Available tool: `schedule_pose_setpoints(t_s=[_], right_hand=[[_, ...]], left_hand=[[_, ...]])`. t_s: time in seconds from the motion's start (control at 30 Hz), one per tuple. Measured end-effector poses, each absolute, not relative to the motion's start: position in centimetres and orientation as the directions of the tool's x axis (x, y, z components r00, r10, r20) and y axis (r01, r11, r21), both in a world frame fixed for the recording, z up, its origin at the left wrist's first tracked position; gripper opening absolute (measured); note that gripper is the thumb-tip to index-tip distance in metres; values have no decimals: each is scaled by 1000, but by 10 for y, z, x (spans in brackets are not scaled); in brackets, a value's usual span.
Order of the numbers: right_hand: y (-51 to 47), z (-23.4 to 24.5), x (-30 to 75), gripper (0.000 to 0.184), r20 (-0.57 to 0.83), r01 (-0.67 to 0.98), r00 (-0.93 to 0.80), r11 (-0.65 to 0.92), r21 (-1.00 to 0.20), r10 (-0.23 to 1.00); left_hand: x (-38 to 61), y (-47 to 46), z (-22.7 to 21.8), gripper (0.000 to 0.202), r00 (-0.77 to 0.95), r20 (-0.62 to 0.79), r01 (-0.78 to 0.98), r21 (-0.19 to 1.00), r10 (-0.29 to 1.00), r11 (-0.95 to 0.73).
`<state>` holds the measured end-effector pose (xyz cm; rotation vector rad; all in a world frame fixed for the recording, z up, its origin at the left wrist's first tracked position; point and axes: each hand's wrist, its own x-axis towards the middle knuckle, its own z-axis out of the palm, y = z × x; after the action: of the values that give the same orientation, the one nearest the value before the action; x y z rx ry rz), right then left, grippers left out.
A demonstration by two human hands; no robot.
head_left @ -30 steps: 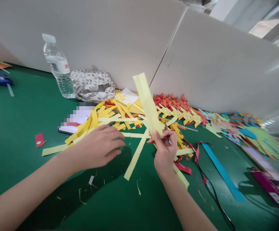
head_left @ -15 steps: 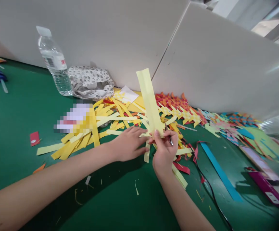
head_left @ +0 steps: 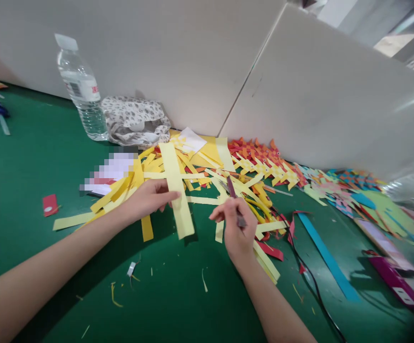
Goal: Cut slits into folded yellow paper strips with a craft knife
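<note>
My left hand pinches a wide pale-yellow paper strip near its middle, thumb on top and fingers behind. The strip slants over the loose pile, its lower end above the green table. My right hand is closed around a slim dark-purple tool, which slants up out of the fist; its exact kind is hard to make out. Under and between the hands lie yellow paper strips, some crossing each other. A yellow glue gun is partly buried just beyond my right hand.
A water bottle and a patterned cloth pouch stand by the grey partition. Woven red-orange paper pieces lie at the back. On the right are a black cable, a blue strip and a purple power strip.
My left hand has carried the pale-yellow strip left and down, out of my right hand. My right hand stays near its place, now holding only the dark tool, which shows more.
</note>
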<state>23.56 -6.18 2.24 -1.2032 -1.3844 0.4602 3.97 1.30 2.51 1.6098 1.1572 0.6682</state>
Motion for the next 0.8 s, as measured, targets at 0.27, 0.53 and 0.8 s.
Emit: schedule_pose_setpoints(t_s=[0.27,0.53,0.8], right_hand=[[-66,19,231,25,492,280,200,432,-858,847],[-66,17,225,14,427,375,170,342,-862,888],[-65,14,227,17,471,372,136,395,-840,872]], left_hand=[[36,0,30,37,427,-14,796,480,904,-369],[46,-16,23,28,488,10,809,372,873,-456],[54,-26,19,15,523,72,706,522,849,-479]])
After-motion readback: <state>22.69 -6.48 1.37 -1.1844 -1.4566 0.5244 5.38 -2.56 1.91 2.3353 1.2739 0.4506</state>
